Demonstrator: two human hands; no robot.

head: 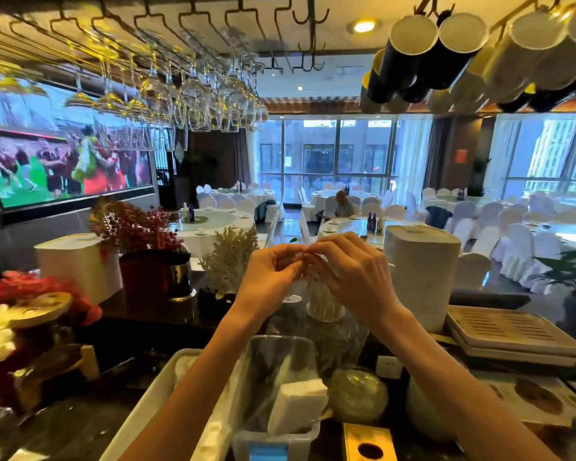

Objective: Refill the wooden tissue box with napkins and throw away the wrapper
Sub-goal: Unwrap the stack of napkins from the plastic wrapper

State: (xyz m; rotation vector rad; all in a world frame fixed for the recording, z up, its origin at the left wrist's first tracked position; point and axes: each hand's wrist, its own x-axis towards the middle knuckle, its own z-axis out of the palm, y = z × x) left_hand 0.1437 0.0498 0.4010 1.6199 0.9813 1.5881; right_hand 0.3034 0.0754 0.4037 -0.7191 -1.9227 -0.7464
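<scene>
My left hand [273, 274] and my right hand [353, 274] are raised together above the counter. Their fingertips meet and pinch the top of a clear plastic wrapper [333, 337], which hangs down between my forearms and looks crumpled. Below it, a stack of white napkins [296, 407] leans inside a clear plastic bin [280, 344]. The wooden tissue box [356, 437], with a round hole in its top, shows at the bottom edge, right of the bin. What is inside the box is hidden.
A white tray [153, 394] lies left of the bin. Tall stacks of white plates [419, 277] and slatted trays [509, 331] stand to the right. Flowers [137, 227] and a coral ornament [230, 257] are on the left. Wine glasses [193, 98] and mugs [446, 58] hang overhead.
</scene>
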